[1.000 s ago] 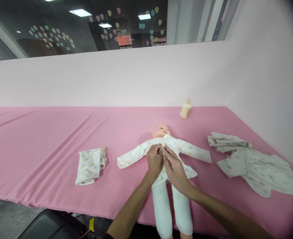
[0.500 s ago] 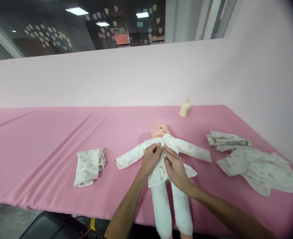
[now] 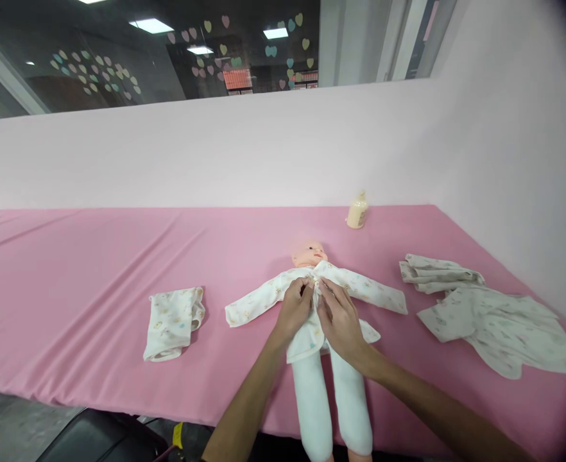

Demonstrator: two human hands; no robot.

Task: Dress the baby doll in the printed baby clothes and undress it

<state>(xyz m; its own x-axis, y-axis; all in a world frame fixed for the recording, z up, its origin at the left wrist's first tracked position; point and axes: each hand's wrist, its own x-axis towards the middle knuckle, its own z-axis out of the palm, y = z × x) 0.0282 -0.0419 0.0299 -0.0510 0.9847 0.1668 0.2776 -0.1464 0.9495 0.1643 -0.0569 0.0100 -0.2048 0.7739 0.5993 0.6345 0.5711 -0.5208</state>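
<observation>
A baby doll (image 3: 308,252) lies on its back on the pink table (image 3: 95,269), head away from me, white legs hanging over the near edge. It wears a white printed shirt (image 3: 360,289) with sleeves spread to both sides. My left hand (image 3: 294,309) pinches the shirt's left front edge at the doll's chest. My right hand (image 3: 341,317) pinches the right front edge beside it, fingertips nearly touching the left hand's. Both hands are closed on the fabric just below the doll's neck.
A small folded printed garment (image 3: 173,321) lies left of the doll. A pile of printed cloths (image 3: 485,311) lies at the right, near the pale wall. A cream bottle (image 3: 358,212) stands at the table's back edge. A black seat (image 3: 100,439) shows below the table.
Both hands stay at the doll's chest. Their fingers have shifted slightly on the shirt's front edges, and the view has drifted a little.
</observation>
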